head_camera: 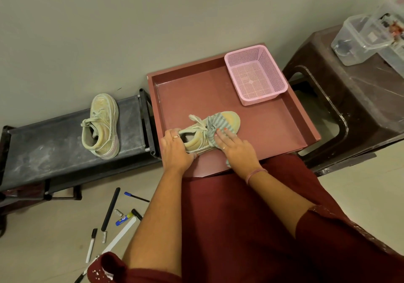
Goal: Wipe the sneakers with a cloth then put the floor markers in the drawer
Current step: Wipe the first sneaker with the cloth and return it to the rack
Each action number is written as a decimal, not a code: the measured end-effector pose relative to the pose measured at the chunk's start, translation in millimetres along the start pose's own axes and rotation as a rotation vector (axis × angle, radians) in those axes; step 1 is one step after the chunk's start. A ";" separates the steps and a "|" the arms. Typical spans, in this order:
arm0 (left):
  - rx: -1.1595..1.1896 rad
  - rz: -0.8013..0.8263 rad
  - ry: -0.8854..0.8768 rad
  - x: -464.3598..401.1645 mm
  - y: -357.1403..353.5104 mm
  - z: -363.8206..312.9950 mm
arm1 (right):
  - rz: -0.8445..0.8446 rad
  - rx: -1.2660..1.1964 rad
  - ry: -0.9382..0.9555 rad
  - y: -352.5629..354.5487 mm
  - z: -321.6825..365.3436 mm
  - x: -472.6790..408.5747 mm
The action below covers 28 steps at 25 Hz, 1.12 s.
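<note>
Striped cloth [215, 127] draped over sneaker [209, 133] near front edge of red drawer [284, 125], pressed down by right hand [237, 149], fingers flat. Left hand [176, 149] gripping sneaker's heel collar. Second sneaker [101, 125] on dusty grey rack [54, 147], left of drawer. Pink basket [255, 75] in drawer's far right corner. Markers [91, 244] scattered on floor below rack.

Striped knit cloth [215, 127]; perforated pink plastic basket [255, 75]; matt maroon drawer [273, 125]; dusty rack fabric [54, 142].
</note>
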<state>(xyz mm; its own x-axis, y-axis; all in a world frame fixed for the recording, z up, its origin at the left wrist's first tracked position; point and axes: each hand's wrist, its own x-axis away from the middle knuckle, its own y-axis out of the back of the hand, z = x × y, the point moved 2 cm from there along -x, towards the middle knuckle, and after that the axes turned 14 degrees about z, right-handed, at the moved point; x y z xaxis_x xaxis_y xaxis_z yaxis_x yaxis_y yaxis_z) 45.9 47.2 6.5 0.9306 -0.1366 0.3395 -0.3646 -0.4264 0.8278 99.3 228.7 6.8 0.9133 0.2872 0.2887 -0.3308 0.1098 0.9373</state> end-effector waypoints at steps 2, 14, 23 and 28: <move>-0.019 -0.002 0.006 -0.3 -0.7 -0.1 | -0.103 0.074 -0.115 10.6 -28.8 -1.9; -0.021 -0.003 0.015 -0.4 -0.1 -1.0 | 0.057 -0.172 0.002 17.8 -23.0 -7.6; -0.027 0.004 0.012 0.1 1.5 -2.2 | 0.016 -0.140 -0.125 46.7 -32.3 -35.9; -0.024 0.016 0.020 -1.4 0.2 0.7 | -0.109 0.084 0.226 22.5 -45.7 -15.2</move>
<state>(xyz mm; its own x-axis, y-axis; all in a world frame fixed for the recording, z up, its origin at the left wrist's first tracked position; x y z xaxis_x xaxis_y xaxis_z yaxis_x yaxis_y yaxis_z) 44.5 46.7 5.9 0.9238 -0.1255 0.3617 -0.3806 -0.4030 0.8323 67.1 270.3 14.6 0.8631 0.4843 0.1429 -0.2037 0.0749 0.9762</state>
